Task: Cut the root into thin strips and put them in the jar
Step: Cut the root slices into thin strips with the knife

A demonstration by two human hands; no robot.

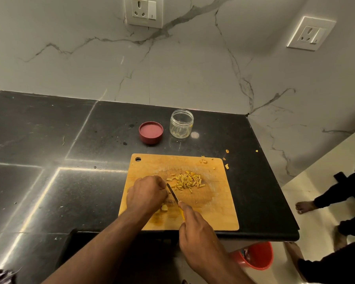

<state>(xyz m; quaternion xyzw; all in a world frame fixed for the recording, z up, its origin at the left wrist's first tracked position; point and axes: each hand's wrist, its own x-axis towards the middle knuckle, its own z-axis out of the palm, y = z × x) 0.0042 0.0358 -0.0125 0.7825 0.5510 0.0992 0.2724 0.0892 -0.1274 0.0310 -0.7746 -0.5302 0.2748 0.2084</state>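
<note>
On the black surface [49, 150], near its front right corner, lies a wooden cutting board [213, 212] with a hanging hole at its far left corner. Your left hand [147, 194] rests on the board's left half, fingers curled down over a piece of root [164, 208]; only a small yellow end of it shows below the knuckles, so the grip itself is hidden. Your right hand [199, 232] grasps a knife [172, 194] by its yellow handle, index finger laid along the top. The blade points up and left, its tip just beside the left hand's fingers.

A pile of thin yellow strips [186, 182] sits at the board's centre, just right of the blade. A few scraps [203, 161] lie near the board's far right corner, and others on the surface just beyond that corner.

Behind the board the clear jar [181, 124] stands upright and uncapped, with what appear to be a few yellowish pieces at its bottom. Its red lid [151, 132] lies upturned just to the jar's left, apart from it.

An orange bucket [256, 256] stands on the floor below the surface's right end. A second person's bare foot [304, 207] shows at the right edge.
</note>
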